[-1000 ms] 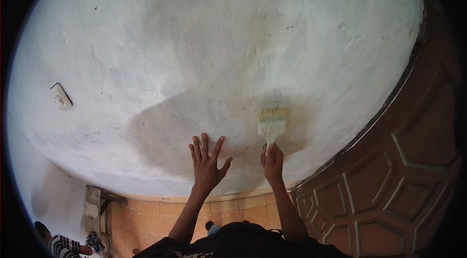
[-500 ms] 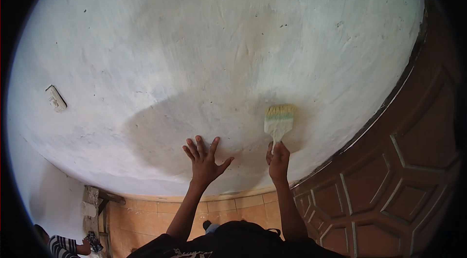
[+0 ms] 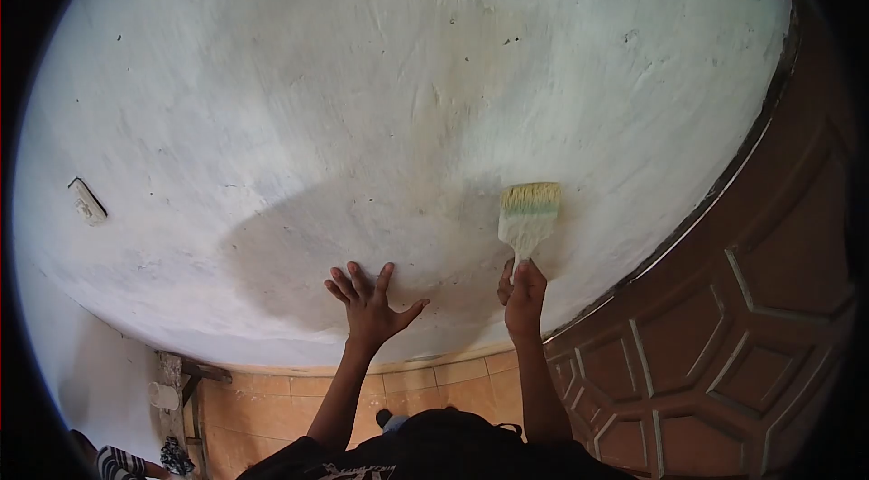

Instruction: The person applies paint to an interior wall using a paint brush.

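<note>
My left hand (image 3: 371, 313) has its fingers spread against the lower part of the whitish wall (image 3: 362, 118), holding nothing. To its right, my right hand (image 3: 523, 299) grips the handle of a wide brush (image 3: 529, 222). The brush points upward, its pale yellow bristles over the wall; whether their tips touch the surface I cannot tell. Streaks and greyish patches show on the wall, and shadows fall around both hands.
A brown panelled door (image 3: 679, 344) stands at the right. A switch plate (image 3: 88, 201) is on the wall at the left. Orange tiles (image 3: 262, 408) cover the floor. Another person's striped clothing (image 3: 120, 462) shows at the lower left, near a wooden frame (image 3: 192, 394).
The brush and my right hand have shifted slightly right, the bristles a little higher. My left hand has moved slightly left. The striped clothing sits lower in view.
</note>
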Tool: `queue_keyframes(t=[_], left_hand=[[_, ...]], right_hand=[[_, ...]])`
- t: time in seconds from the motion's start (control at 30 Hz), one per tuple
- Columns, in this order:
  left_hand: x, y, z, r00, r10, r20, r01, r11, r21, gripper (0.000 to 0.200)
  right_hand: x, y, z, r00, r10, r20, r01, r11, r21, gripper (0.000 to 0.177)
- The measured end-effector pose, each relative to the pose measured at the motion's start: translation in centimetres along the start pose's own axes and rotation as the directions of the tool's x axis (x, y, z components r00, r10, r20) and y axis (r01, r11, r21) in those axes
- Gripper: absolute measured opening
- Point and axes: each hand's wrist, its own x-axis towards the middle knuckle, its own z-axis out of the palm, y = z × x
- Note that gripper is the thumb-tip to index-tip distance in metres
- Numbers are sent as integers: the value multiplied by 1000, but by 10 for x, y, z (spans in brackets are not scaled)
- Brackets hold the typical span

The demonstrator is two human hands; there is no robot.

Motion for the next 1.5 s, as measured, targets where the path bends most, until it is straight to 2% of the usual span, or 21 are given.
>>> queue_keyframes(t=[0.07, 0.13, 0.2, 0.27, 0.3, 0.37, 0.47, 0.53, 0.6, 0.67, 0.73, 0.77, 0.87, 0.93, 1.03, 1.17, 1.27, 1.33, 1.37, 1.47, 1.5], left_hand=[[0, -1, 2, 1000, 6, -9, -6, 1000, 4, 108], [-1, -1, 2, 1000, 11, -15, -11, 1000, 5, 108], [0, -1, 1, 1000, 19, -22, -19, 1000, 0, 108], [-1, -1, 3, 999, 17, -29, -16, 1000, 14, 107], [0, -1, 4, 999, 19, -31, -18, 1000, 19, 107], [-1, -1, 5, 1000, 8, -24, -8, 1000, 22, 106], [-3, -2, 10, 999, -17, -45, 16, 1000, -15, 102], [-3, -2, 9, 999, -15, -47, 14, 1000, -12, 101], [0, -1, 4, 1000, 11, -24, -11, 1000, 27, 104], [-2, -1, 7, 999, -19, -50, 18, 1000, -24, 99], [-5, -2, 9, 997, -35, -64, 32, 998, -45, 97], [-5, -2, 10, 997, -32, -66, 30, 999, -38, 97], [-1, -2, 8, 999, -13, -42, 13, 1000, 1, 96], [-1, 0, 5, 1000, -4, -26, 4, 1000, 11, 94], [-2, 0, 3, 1000, -15, -27, 16, 1000, 15, 87], [2, 9, -15, 998, -54, 15, 54, 998, -14, 81], [3, 15, -43, 992, -91, 83, 98, 992, -85, 81], [7, 14, -53, 989, -111, 95, 123, 983, -134, 83], [7, 11, -57, 988, -121, 94, 135, 978, -160, 83], [5, 5, -68, 987, -138, 79, 151, 969, -194, 87], [5, 2, -70, 988, -143, 63, 153, 968, -197, 88]], right_hand=[[3, 29, -4, 998, -35, -60, 34, 999, -21, 31], [-20, 104, -29, 993, -102, -60, 85, 969, -230, 38], [-47, 129, -35, 993, -76, -85, 49, 958, -283, 41], [-64, 109, -25, 989, 35, -143, -61, 981, -182, 39], [-56, 94, -21, 982, -68, -177, 36, 983, -178, 38], [-27, 42, -20, 977, -180, -111, 154, 966, -207, 37], [7, -13, -8, 987, -111, -114, 100, 990, -96, 35], [14, -17, -14, 995, -89, -43, 86, 994, -73, 36], [1, 31, -30, 998, -53, -16, 52, 997, -60, 36], [-25, 85, -45, 999, 3, 32, -2, 999, -34, 36], [-58, 109, -44, 993, 98, -71, -108, 983, -150, 37], [-66, 110, -43, 992, 64, -109, -84, 978, -189, 37], [-46, 37, -6, 989, -80, -121, 59, 984, -168, 37], [-21, -8, 10, 985, -162, -57, 151, 974, -170, 39], [8, -27, 25, 994, -108, 17, 110, 979, -170, 41], [-15, 64, 5, 998, -63, 14, 64, 992, -105, 35], [-56, 126, -7, 997, -34, -68, 18, 973, -231, 40], [-73, 90, 15, 987, 104, -120, -113, 991, -69, 39], [-65, 82, 18, 998, -29, -62, 21, 991, -132, 40], [-27, 11, 52, 988, -143, 53, 147, 984, -97, 40], [-19, 7, 52, 992, -106, 66, 110, 991, -75, 39]])
